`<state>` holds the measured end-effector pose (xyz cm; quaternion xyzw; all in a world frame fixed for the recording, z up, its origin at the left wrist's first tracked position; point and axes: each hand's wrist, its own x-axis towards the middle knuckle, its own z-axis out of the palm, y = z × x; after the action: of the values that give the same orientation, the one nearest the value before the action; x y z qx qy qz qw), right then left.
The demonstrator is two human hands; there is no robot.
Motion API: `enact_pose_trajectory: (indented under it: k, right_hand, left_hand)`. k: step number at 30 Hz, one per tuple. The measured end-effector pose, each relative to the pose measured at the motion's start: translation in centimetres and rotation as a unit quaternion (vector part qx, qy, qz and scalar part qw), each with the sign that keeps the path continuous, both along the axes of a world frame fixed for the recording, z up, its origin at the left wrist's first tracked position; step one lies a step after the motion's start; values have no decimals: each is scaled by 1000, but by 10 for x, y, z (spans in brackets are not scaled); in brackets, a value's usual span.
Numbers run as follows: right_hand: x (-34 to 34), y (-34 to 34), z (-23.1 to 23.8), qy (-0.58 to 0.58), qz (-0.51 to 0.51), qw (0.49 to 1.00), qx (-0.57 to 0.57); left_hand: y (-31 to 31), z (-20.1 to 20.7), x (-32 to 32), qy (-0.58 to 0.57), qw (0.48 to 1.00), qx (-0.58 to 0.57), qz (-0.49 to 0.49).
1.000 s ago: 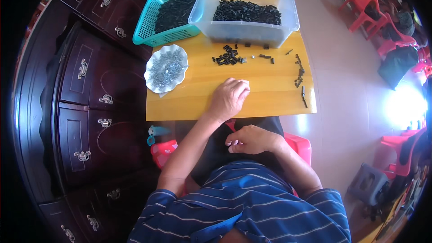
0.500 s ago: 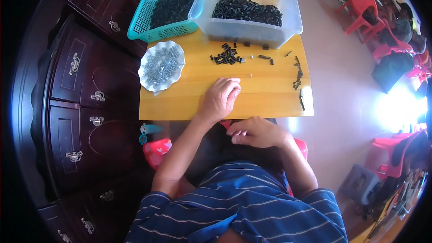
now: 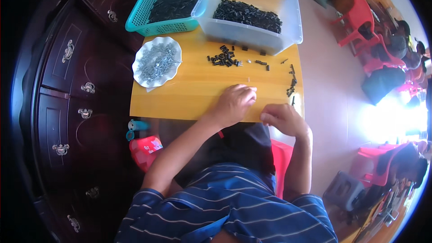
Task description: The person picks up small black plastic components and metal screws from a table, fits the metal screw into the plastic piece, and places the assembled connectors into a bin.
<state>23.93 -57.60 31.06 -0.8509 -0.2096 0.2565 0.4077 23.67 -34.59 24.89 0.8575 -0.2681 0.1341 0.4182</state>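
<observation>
My left hand (image 3: 235, 105) is over the front part of the yellow wooden table, palm down, its fingers curled together; anything inside them is hidden. My right hand (image 3: 286, 119) is beside it at the table's front right edge, fingers bent inward, and what they may hold does not show. Beyond the hands lies a loose pile of short black cylinders (image 3: 222, 58). A few more black pieces (image 3: 262, 63) lie to its right, and a tiny pale bit (image 3: 248, 80) is nearer to me. Several thin black parts (image 3: 291, 83) form a row along the right edge.
A white scalloped dish (image 3: 136, 68) holding thin silvery metal pieces stands at the table's left. Behind it are a green mesh basket (image 3: 173, 29) and a translucent bin (image 3: 252, 36), both with black parts. Dark drawers (image 3: 63, 94) flank the left; red chairs (image 3: 358, 20) stand right.
My right hand has risen from above my lap to the table's front right edge. My left hand has moved right and nearer to the right hand. The whole view has shifted slightly.
</observation>
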Motion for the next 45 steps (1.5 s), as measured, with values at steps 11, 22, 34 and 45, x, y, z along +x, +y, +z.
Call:
enact_pose_trajectory:
  k: [11, 22, 34, 45]
  right_hand:
    - [11, 25, 21, 30, 16, 997, 63]
    - [81, 145, -32, -298, -119, 947, 21]
    - [95, 191, -41, -351, -85, 929, -83]
    - [33, 156, -31, -265, -192, 939, 107]
  left_hand:
    - [25, 3, 11, -28, 997, 38, 66]
    - [99, 20, 4, 38, 980, -58, 186]
    - [132, 32, 9, 49, 964, -135, 224]
    - [123, 27, 7, 37, 968, -119, 218]
